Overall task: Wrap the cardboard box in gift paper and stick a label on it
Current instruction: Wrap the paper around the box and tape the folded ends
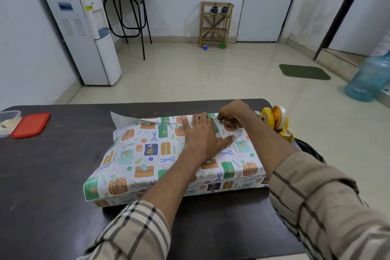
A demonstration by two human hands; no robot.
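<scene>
Paper (pixel 147 154) covers box top, mid-worktop (pixel 52 164). Left hand (pixel 202 135) flat, pressing paper; right hand (pixel 232 116) curled, pinching far seam. Left end flap unfolded. Remaining, by judgement: seam taping, ends, label.

Two hands (pixel 202 135) (pixel 234 116), one wrapped box (pixel 147 154), one tape dispenser (pixel 276 122), one red lid (pixel 30 124), one container (pixel 6 122)

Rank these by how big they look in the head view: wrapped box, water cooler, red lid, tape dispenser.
1. wrapped box
2. water cooler, farther off, so really bigger than it looks
3. red lid and tape dispenser: about alike, not ranked
</scene>
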